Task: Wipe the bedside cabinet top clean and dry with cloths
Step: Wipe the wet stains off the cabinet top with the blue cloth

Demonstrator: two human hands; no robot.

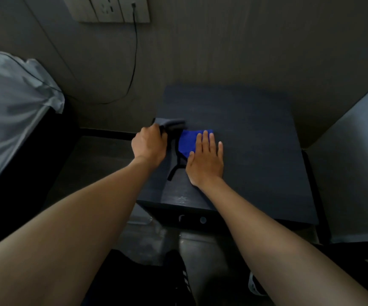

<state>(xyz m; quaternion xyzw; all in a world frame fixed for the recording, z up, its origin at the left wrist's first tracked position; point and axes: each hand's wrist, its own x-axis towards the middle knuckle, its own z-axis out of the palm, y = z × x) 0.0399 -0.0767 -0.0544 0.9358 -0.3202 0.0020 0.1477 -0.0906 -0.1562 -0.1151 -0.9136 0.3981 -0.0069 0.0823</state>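
A dark bedside cabinet top (255, 138) fills the middle of the view. A blue cloth (188, 141) lies flat on its left part. My right hand (206, 159) presses on the cloth with straight, spread fingers and covers its right side. At the cabinet's left edge my left hand (150, 145) grips a bunched dark grey cloth (172, 124), which it holds just above the top. A dark strap or cloth edge (174, 171) trails toward me between the two hands.
A bed with a pale sheet (13, 102) stands at the left, another pale bed edge (355, 151) at the right. A wall socket panel (112, 8) with a black cable (134, 62) hangs behind. The cabinet's drawer front (191, 218) faces me.
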